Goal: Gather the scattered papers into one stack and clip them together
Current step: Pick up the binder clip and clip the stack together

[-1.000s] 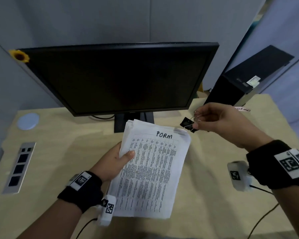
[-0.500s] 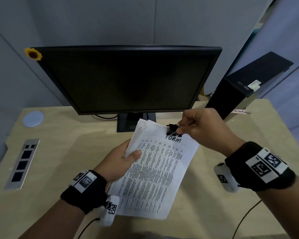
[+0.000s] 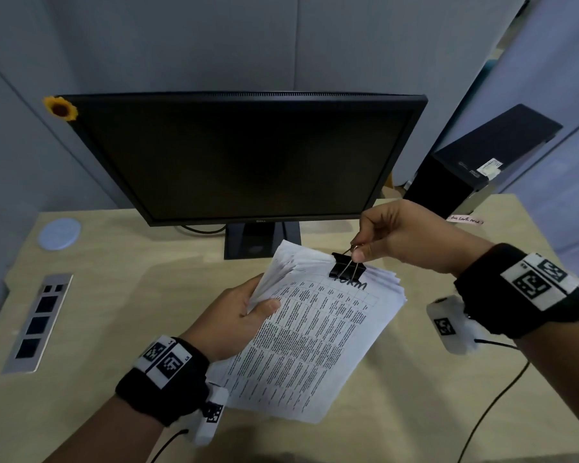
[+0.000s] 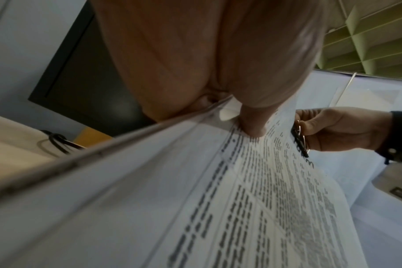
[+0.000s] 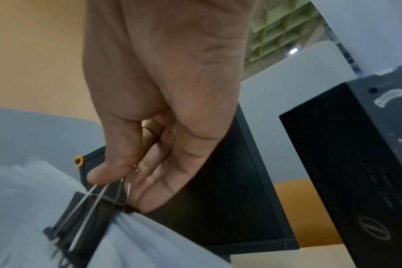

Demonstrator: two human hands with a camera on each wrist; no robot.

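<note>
A stack of printed white papers (image 3: 318,332) is held above the desk, tilted, in front of the monitor. My left hand (image 3: 248,312) grips the papers' left edge, thumb on the top sheet (image 4: 252,125). A black binder clip (image 3: 346,269) sits over the stack's top edge, covering part of the handwritten heading. My right hand (image 3: 365,248) pinches the clip's wire handles between thumb and fingers. The right wrist view shows those handles (image 5: 117,188) squeezed together and the black clip body (image 5: 85,223) astride the paper edge. In the left wrist view the clip (image 4: 299,141) appears at the far edge of the sheets.
A dark monitor (image 3: 244,155) on its stand (image 3: 261,242) rises close behind the papers. A black computer tower (image 3: 475,168) stands at the back right. On the wooden desk (image 3: 114,295) lie a round blue coaster (image 3: 59,233) and a socket panel (image 3: 36,322) at the left.
My right hand carried the clip leftward from beside the stack onto its top edge. The clip now sits further down over the heading, and the papers have tilted more to the right.
</note>
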